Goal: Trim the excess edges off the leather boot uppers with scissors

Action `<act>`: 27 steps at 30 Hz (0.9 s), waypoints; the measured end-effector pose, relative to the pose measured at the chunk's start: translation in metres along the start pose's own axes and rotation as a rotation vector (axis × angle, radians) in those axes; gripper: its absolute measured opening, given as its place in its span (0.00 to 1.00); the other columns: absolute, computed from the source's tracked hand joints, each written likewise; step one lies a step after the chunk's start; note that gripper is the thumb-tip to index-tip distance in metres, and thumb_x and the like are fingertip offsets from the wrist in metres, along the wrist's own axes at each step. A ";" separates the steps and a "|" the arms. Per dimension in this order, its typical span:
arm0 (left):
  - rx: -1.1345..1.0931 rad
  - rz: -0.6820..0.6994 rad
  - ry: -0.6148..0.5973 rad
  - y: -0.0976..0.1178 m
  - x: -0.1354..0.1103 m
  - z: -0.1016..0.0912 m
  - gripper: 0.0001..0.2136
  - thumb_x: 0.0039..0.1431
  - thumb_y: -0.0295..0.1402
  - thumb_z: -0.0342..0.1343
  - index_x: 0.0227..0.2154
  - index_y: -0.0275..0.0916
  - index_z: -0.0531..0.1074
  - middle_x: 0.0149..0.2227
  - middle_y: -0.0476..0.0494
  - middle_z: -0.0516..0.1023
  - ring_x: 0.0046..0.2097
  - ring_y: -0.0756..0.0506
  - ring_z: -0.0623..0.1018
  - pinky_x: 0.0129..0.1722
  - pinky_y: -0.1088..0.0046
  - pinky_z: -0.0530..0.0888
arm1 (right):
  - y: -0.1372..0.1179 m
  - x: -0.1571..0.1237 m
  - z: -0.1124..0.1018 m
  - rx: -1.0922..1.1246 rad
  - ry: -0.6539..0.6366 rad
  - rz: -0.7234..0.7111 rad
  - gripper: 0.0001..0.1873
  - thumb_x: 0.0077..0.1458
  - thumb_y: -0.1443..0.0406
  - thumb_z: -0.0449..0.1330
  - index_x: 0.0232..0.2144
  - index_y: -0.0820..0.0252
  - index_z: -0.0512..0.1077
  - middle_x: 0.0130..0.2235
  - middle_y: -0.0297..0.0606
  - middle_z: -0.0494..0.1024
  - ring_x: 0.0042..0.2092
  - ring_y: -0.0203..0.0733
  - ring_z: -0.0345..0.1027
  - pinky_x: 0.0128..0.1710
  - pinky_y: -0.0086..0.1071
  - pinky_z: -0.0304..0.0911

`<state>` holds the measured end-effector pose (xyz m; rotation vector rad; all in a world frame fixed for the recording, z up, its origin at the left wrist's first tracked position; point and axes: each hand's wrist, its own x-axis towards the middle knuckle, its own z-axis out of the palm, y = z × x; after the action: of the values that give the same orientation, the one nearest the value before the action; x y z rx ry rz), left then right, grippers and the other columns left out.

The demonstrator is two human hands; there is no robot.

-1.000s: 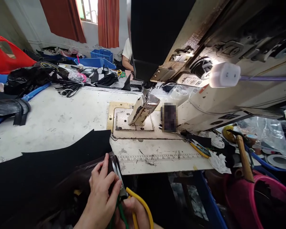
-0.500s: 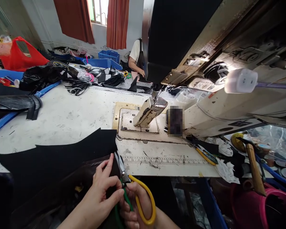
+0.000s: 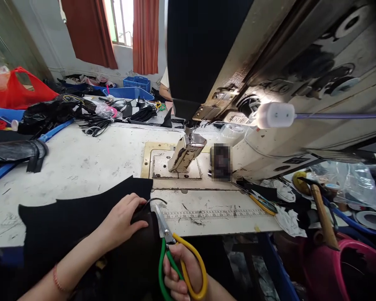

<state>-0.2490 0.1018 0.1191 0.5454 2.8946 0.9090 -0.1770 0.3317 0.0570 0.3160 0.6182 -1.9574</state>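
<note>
My right hand point(image 3: 183, 269) grips a pair of scissors point(image 3: 166, 234) with one green and one yellow handle. Their blades point up and away from me, beside the edge of a black material piece point(image 3: 81, 209). My left hand point(image 3: 122, 221) lies on that piece, its edge between thumb and curled fingers. Beyond those fingertips a thin dark strip point(image 3: 158, 200) curls out over the table. The black piece lies partly on the white table point(image 3: 81, 167) and hangs over its front edge towards me. A sewing machine's post point(image 3: 188, 154) rises just beyond the scissors.
The sewing machine head point(image 3: 207, 54) hangs over the right side. At right lie yellow-handled pliers or scissors point(image 3: 260, 202), a wooden-handled hammer point(image 3: 324, 217) and crumpled white paper point(image 3: 290, 221). A pink bin point(image 3: 319, 263) stands below. A co-worker's arm point(image 3: 165, 90) shows behind the machine.
My left hand has moved up and left, away from the scissors, to the black piece's edge. A curled dark strip now shows there. The scissors' green handle has swung out. The view has shifted.
</note>
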 end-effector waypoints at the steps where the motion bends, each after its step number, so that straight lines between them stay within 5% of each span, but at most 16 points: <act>1: 0.003 0.022 -0.008 -0.001 0.006 0.004 0.15 0.54 0.37 0.61 0.44 0.40 0.70 0.42 0.42 0.73 0.44 0.41 0.74 0.43 0.63 0.74 | -0.004 -0.009 0.000 -0.070 0.015 -0.044 0.22 0.46 0.49 0.58 0.19 0.63 0.68 0.13 0.25 0.58 0.10 0.27 0.41 0.06 0.23 0.43; 4: 0.012 0.084 -0.015 0.001 0.015 0.012 0.13 0.56 0.38 0.60 0.43 0.41 0.73 0.39 0.45 0.74 0.40 0.43 0.75 0.39 0.68 0.73 | -0.029 -0.049 0.009 -0.571 0.142 -0.222 0.19 0.50 0.50 0.54 0.23 0.61 0.67 0.14 0.25 0.57 0.12 0.30 0.46 0.10 0.25 0.46; 7: -0.004 0.147 -0.016 0.005 0.017 0.015 0.10 0.59 0.38 0.57 0.43 0.42 0.73 0.38 0.46 0.74 0.37 0.47 0.75 0.37 0.73 0.72 | -0.063 -0.083 0.023 -1.434 0.412 -0.471 0.08 0.48 0.61 0.58 0.25 0.61 0.66 0.24 0.33 0.67 0.26 0.36 0.60 0.24 0.28 0.55; 11: -0.024 0.244 0.014 0.004 0.016 0.015 0.08 0.64 0.36 0.52 0.40 0.42 0.74 0.38 0.45 0.74 0.39 0.47 0.76 0.38 0.74 0.73 | -0.093 -0.089 0.026 -2.153 0.598 -0.558 0.07 0.45 0.64 0.59 0.26 0.61 0.66 0.32 0.41 0.71 0.32 0.43 0.63 0.30 0.33 0.55; 19: -0.046 0.412 0.072 0.020 0.041 0.030 0.13 0.67 0.33 0.47 0.35 0.41 0.77 0.31 0.46 0.72 0.32 0.49 0.73 0.30 0.76 0.69 | -0.106 -0.076 0.014 -2.389 0.580 -0.564 0.14 0.47 0.56 0.59 0.30 0.62 0.69 0.32 0.40 0.72 0.30 0.42 0.64 0.27 0.33 0.56; 23: -0.061 0.339 0.033 0.037 0.058 0.045 0.12 0.65 0.33 0.49 0.32 0.39 0.76 0.30 0.46 0.72 0.32 0.48 0.74 0.32 0.75 0.69 | -0.112 -0.093 0.010 -2.441 0.618 -0.474 0.12 0.48 0.58 0.59 0.30 0.62 0.69 0.33 0.39 0.72 0.31 0.41 0.65 0.28 0.32 0.58; 27: -0.076 0.243 -0.078 0.040 0.067 0.039 0.07 0.60 0.33 0.54 0.28 0.40 0.74 0.30 0.48 0.75 0.31 0.47 0.76 0.32 0.73 0.69 | -0.119 -0.106 0.006 -2.559 0.631 -0.346 0.11 0.49 0.59 0.59 0.30 0.61 0.70 0.35 0.40 0.72 0.33 0.42 0.66 0.29 0.32 0.58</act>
<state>-0.2926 0.1769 0.1123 0.9190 2.7524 0.9952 -0.2347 0.4508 0.1458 -0.8608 2.8495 0.0338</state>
